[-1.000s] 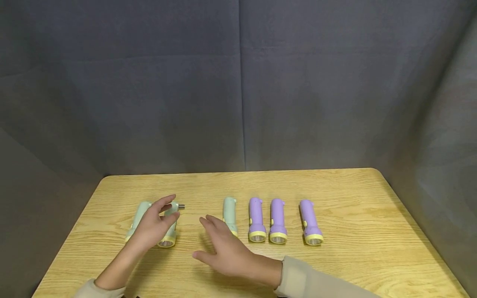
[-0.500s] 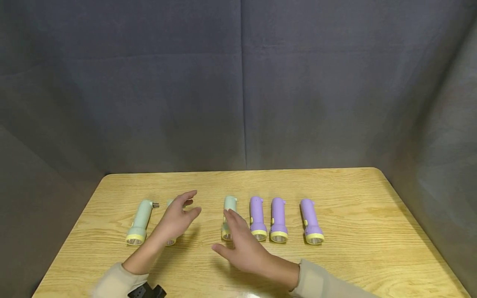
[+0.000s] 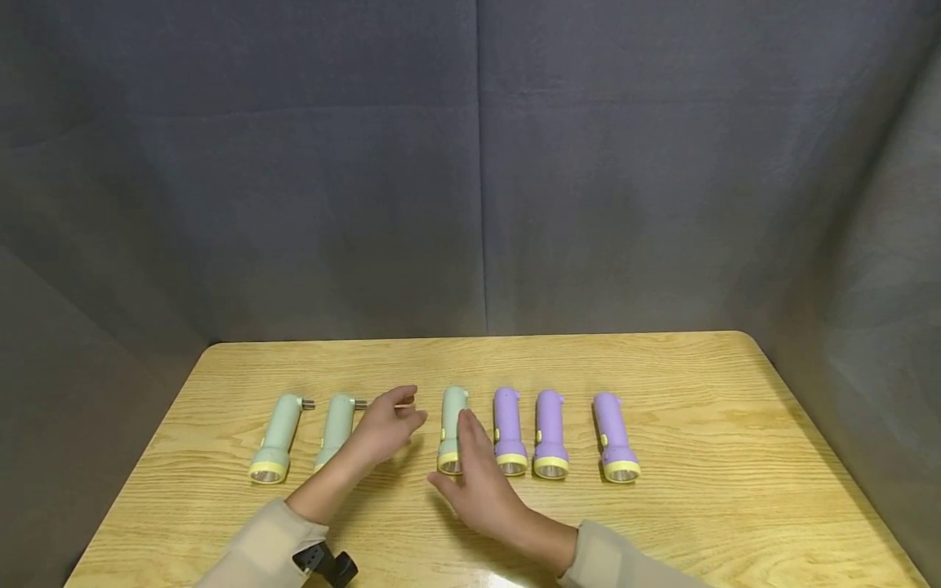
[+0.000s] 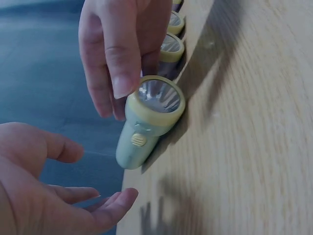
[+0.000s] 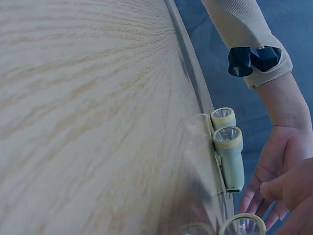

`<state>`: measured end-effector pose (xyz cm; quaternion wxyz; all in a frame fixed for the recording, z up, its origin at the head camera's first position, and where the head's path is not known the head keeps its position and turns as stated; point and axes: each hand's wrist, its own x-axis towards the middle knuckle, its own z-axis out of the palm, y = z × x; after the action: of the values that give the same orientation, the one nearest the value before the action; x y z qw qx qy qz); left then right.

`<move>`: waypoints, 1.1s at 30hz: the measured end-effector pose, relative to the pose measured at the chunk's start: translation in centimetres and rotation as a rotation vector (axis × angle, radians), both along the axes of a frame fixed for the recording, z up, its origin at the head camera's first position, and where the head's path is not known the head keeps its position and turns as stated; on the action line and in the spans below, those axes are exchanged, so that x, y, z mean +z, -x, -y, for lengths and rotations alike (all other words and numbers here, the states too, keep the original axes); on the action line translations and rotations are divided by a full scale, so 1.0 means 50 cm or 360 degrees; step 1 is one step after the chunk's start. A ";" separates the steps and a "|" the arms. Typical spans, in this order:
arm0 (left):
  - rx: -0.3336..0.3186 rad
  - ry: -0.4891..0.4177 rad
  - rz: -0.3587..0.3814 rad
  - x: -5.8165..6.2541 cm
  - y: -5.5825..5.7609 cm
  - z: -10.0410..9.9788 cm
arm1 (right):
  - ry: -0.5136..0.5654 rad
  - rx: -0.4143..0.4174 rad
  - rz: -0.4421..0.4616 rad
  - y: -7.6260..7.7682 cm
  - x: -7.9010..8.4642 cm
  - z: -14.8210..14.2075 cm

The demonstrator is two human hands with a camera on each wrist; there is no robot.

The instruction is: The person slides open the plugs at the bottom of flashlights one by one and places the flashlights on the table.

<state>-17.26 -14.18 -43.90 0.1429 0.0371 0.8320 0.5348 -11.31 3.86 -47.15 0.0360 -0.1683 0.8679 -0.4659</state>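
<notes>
My left hand (image 3: 385,431) hovers over the table with fingers loosely bent, between the second and third green flashlights, holding nothing. The third green flashlight (image 3: 451,416) lies with its yellow lens end toward me. My right hand (image 3: 487,494) is right at that flashlight's right side, its fingers fairly straight and its thumb spread. In the left wrist view, the right fingers (image 4: 120,58) come close to the rim of this green flashlight (image 4: 139,132). Two more green flashlights, one at far left (image 3: 277,437) and one beside the left wrist (image 3: 338,425), have metal prongs sticking out rightward.
Three purple flashlights, at left (image 3: 507,420), middle (image 3: 549,425) and right (image 3: 612,429), lie to the right of the green ones. All rest on a wood-grain table (image 3: 698,523). A dark grey curtain (image 3: 353,204) hangs behind and at the sides.
Both hands have moved right: the left off the two left green flashlights, the right along the third one, which shows more now. The flashlights stay about where they were.
</notes>
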 end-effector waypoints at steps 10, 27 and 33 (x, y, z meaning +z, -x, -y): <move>0.0016 -0.0125 0.0067 -0.020 0.018 -0.028 | 0.0069 -0.0067 0.0025 0.003 -0.025 0.013; 0.0010 -0.0289 0.0143 -0.045 0.029 -0.060 | 0.0126 -0.0120 0.0069 0.012 -0.048 0.022; 0.0016 -0.0312 0.0116 -0.052 0.032 -0.067 | 0.0160 -0.0108 0.0050 0.014 -0.051 0.020</move>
<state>-18.86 -10.82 -46.50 0.1660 0.0272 0.7701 0.6154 -11.99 2.88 -49.72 0.0253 -0.1332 0.8480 -0.5124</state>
